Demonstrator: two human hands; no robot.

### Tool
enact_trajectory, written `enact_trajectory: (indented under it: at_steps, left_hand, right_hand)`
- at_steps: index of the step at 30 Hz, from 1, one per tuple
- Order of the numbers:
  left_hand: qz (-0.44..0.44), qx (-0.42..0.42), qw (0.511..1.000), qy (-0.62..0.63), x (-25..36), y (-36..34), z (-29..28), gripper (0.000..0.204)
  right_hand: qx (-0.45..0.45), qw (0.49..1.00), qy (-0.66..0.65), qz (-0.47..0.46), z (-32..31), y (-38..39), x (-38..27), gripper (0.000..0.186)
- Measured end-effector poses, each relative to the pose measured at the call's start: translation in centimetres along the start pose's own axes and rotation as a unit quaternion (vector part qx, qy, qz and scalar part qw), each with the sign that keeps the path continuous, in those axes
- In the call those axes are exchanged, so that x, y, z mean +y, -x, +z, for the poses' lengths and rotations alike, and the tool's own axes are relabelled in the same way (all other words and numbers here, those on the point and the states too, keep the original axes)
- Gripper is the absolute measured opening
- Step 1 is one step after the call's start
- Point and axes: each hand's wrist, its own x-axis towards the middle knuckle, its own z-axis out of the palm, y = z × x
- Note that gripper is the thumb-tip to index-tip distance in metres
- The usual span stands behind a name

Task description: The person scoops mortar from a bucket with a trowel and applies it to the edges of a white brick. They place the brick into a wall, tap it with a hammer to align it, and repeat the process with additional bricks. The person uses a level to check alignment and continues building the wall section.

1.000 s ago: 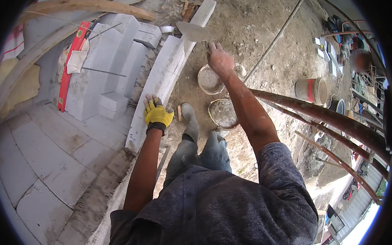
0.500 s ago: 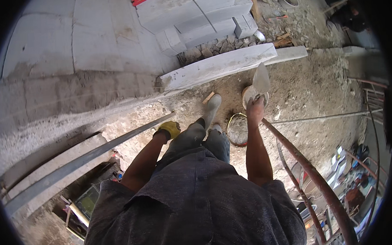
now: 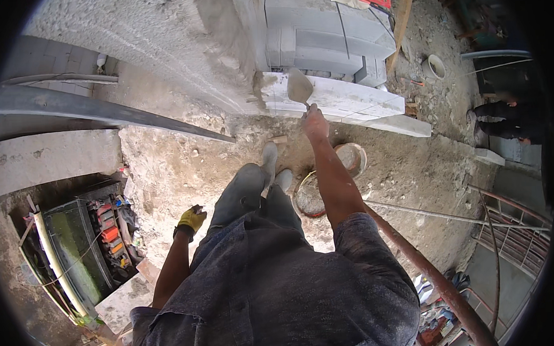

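Head view, looking down: the bare right hand [image 3: 316, 124] grips a grey steel mortar-laden trowel [image 3: 299, 87] by its handle over pale concrete blocks [image 3: 341, 100], likely stiff and blade-heavy, while the yellow-gloved left hand [image 3: 191, 220] hangs loosely curled, holding nothing.

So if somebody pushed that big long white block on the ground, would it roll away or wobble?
Probably neither. The long white block lies flat on the dirt with square edges, so it would likely scrape along rather than roll. It looks thick and solid like the stacked grey blocks behind it, so it is probably heavy. The right hand holds a trowel over it.
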Motion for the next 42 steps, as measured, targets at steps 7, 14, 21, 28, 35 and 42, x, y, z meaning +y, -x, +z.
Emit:
enact_trajectory:
  at_steps: [7, 14, 21, 28, 35, 42]
  left_hand:
    - [-0.132, -0.102, 0.984, -0.058, -7.6, 3.3, -2.1, 0.057]
    - [0.028, 0.072, 0.992, 0.1, -3.9, -3.2, -8.3, 0.045]
    - [0.057, -0.017, 0.996, 0.065, 1.3, -8.9, -12.9, 0.051]
    - [0.07, 0.02, 0.996, 0.056, 3.1, -10.5, -13.0, 0.048]
    - [-0.021, 0.056, 0.998, 0.01, 2.8, -9.6, -8.9, 0.05]
    - [-0.072, 0.152, 0.958, 0.232, 7.6, -5.1, -4.3, 0.052]
  right_hand:
    - [0.016, 0.999, -0.022, -0.026, 2.9, -0.4, -2.6, 0.034]
    - [0.013, 0.964, -0.262, 0.042, 2.6, 1.4, -5.8, 0.027]
    - [-0.114, 0.954, -0.272, -0.055, -1.7, 2.2, -7.2, 0.036]
    - [-0.105, 0.991, 0.067, -0.048, -9.1, -0.8, -7.9, 0.043]
    - [-0.262, 0.945, -0.153, -0.125, -12.8, -7.3, -5.9, 0.04]
    - [-0.363, 0.87, 0.157, -0.295, -17.6, -16.8, -10.9, 0.034]
